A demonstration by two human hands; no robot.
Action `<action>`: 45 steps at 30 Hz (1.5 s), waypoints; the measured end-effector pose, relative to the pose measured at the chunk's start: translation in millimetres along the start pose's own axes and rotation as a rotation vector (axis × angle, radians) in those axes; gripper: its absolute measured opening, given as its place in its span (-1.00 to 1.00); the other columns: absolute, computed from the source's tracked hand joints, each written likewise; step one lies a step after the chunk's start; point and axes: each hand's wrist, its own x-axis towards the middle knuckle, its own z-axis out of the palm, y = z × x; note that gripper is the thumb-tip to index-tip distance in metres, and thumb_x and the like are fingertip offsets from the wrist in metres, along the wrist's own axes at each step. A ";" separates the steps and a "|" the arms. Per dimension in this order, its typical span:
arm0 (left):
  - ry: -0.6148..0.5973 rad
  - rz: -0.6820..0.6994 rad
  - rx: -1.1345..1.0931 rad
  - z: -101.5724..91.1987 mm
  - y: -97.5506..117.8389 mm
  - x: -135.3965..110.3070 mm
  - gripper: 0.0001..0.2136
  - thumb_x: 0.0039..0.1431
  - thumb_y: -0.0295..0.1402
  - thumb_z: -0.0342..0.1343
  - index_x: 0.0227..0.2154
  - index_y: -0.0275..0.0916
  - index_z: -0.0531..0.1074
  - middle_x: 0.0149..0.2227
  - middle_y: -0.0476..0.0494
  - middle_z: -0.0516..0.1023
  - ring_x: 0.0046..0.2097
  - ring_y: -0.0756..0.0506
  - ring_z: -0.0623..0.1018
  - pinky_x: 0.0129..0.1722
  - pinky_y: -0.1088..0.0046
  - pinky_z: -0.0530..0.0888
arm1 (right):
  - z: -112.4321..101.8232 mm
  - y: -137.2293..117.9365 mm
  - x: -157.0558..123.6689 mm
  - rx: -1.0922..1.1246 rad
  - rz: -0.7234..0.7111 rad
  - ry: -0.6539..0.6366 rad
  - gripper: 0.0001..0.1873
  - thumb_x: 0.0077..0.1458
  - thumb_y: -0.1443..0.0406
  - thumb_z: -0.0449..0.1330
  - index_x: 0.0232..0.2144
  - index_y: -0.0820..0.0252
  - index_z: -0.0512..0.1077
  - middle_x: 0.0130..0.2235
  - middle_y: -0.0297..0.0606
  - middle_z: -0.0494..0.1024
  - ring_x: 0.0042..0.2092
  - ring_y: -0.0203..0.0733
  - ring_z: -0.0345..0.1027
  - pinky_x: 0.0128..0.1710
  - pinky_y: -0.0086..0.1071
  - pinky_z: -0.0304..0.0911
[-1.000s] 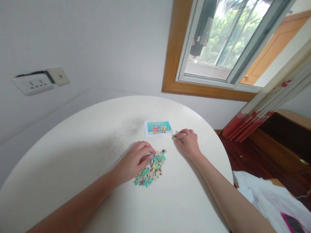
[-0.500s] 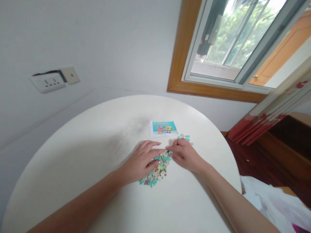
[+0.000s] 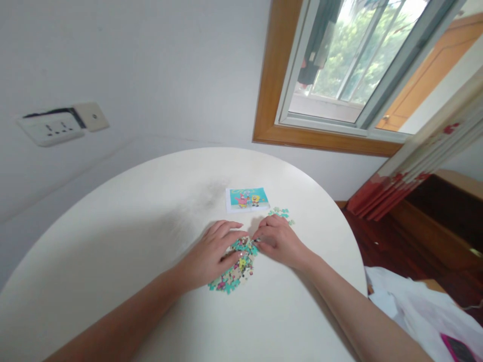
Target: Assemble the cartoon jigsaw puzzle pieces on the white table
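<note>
A heap of small teal, yellow and pink puzzle pieces (image 3: pixel 236 266) lies in the middle of the round white table (image 3: pixel 113 241). My left hand (image 3: pixel 211 254) rests on the heap's left side, fingers spread flat over the pieces. My right hand (image 3: pixel 277 240) sits at the heap's upper right edge, fingertips pinched at a piece there. Behind my right hand lies a small group of teal pieces (image 3: pixel 281 212). A printed cartoon picture card (image 3: pixel 247 198) lies flat just beyond both hands.
The table stands against a white wall with a socket plate (image 3: pixel 53 128). A wood-framed window (image 3: pixel 339 75) is at upper right, with a red-patterned curtain (image 3: pixel 415 166) beside it. White cloth and a pink phone (image 3: pixel 456 347) lie at lower right, off the table.
My right hand left several teal pieces near the card and came back left to the heap's edge. My left hand stayed on the heap, fingers spreading a little.
</note>
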 end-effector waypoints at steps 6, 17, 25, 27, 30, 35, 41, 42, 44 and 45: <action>-0.016 0.010 0.004 1.0 -1.4 0.0 -0.68 0.22 -0.36 0.05 0.04 -0.10 0.39 0.08 -0.17 0.36 0.12 -0.21 0.30 0.15 0.15 0.26 | -1.6 2.9 0.4 0.009 0.025 0.000 -0.81 0.07 0.23 0.27 -0.21 0.04 0.54 -0.21 -0.25 0.46 -0.12 -0.14 0.26 -0.07 -0.23 0.09; 0.000 0.040 0.001 2.7 -4.1 -0.5 -0.72 0.25 -0.33 0.03 0.00 -0.09 0.40 0.05 -0.17 0.37 0.11 -0.19 0.32 0.11 0.20 0.30 | 3.0 -7.5 3.9 0.082 0.050 0.013 -0.89 0.01 0.27 0.32 -0.33 0.07 0.54 -0.24 -0.27 0.47 -0.13 -0.15 0.28 -0.07 -0.24 0.10; 0.000 0.028 0.009 3.8 -6.7 -0.8 -0.74 0.26 -0.28 0.03 -0.01 -0.08 0.42 0.05 -0.15 0.38 0.10 -0.19 0.32 0.12 0.21 0.30 | 3.7 -10.4 6.2 0.228 0.016 0.029 -0.95 -0.05 0.37 0.32 -0.47 0.11 0.53 -0.39 -0.34 0.53 -0.21 -0.21 0.36 -0.06 -0.29 0.14; -0.010 0.022 0.006 3.9 -7.0 -0.6 -0.73 0.25 -0.28 0.04 0.00 -0.08 0.41 0.06 -0.15 0.38 0.10 -0.19 0.32 0.12 0.22 0.30 | 0.5 -8.9 6.8 0.283 0.054 0.045 -0.96 -0.05 0.36 0.31 -0.48 0.12 0.53 -0.41 -0.34 0.55 -0.21 -0.21 0.37 -0.06 -0.30 0.15; -0.031 0.009 0.008 2.4 -5.7 0.0 -0.72 0.25 -0.31 0.04 0.02 -0.07 0.40 0.07 -0.15 0.37 0.12 -0.19 0.31 0.14 0.20 0.29 | -9.7 5.3 6.4 0.342 0.246 0.153 -0.97 -0.03 0.33 0.26 -0.48 0.15 0.52 -0.38 -0.31 0.57 -0.23 -0.19 0.39 -0.11 -0.32 0.20; -0.050 0.007 -0.002 0.3 -4.2 0.1 -0.71 0.27 -0.30 0.02 0.03 -0.06 0.39 0.09 -0.16 0.37 0.13 -0.19 0.31 0.15 0.19 0.28 | -34.7 51.0 0.6 0.215 0.583 0.333 -0.86 0.01 0.25 0.18 -0.42 0.18 0.50 -0.42 -0.31 0.57 -0.35 -0.23 0.40 -0.33 -0.41 0.21; -0.027 0.010 -0.004 1.8 -5.5 -0.2 -0.71 0.25 -0.31 0.04 0.03 -0.03 0.40 0.08 -0.14 0.37 0.12 -0.20 0.32 0.14 0.18 0.28 | -44.8 73.1 -11.0 -0.107 0.773 0.287 -0.88 -0.01 0.27 0.20 -0.46 0.09 0.56 -0.42 -0.30 0.58 -0.35 -0.19 0.40 -0.34 -0.37 0.15; -0.023 0.014 -0.004 1.8 -5.6 -0.2 -0.71 0.25 -0.31 0.04 0.02 -0.04 0.40 0.08 -0.14 0.38 0.12 -0.20 0.32 0.14 0.19 0.29 | -44.3 72.2 -12.1 -0.132 0.785 0.281 -0.88 -0.02 0.27 0.21 -0.47 0.09 0.56 -0.43 -0.30 0.58 -0.35 -0.18 0.39 -0.35 -0.36 0.13; -0.020 0.022 -0.004 1.7 -5.9 -0.3 -0.71 0.26 -0.32 0.03 0.02 -0.04 0.40 0.08 -0.14 0.38 0.12 -0.19 0.32 0.13 0.20 0.29 | -43.5 69.7 -13.3 -0.179 0.797 0.266 -0.89 -0.03 0.27 0.22 -0.49 0.08 0.57 -0.42 -0.27 0.58 -0.34 -0.15 0.38 -0.34 -0.34 0.11; -0.018 0.025 -0.003 1.7 -6.2 -0.4 -0.72 0.26 -0.31 0.02 0.02 -0.05 0.40 0.08 -0.14 0.38 0.12 -0.19 0.32 0.13 0.21 0.29 | -43.4 68.9 -13.5 -0.200 0.797 0.259 -0.90 -0.03 0.27 0.23 -0.50 0.08 0.57 -0.41 -0.25 0.58 -0.32 -0.13 0.38 -0.34 -0.33 0.11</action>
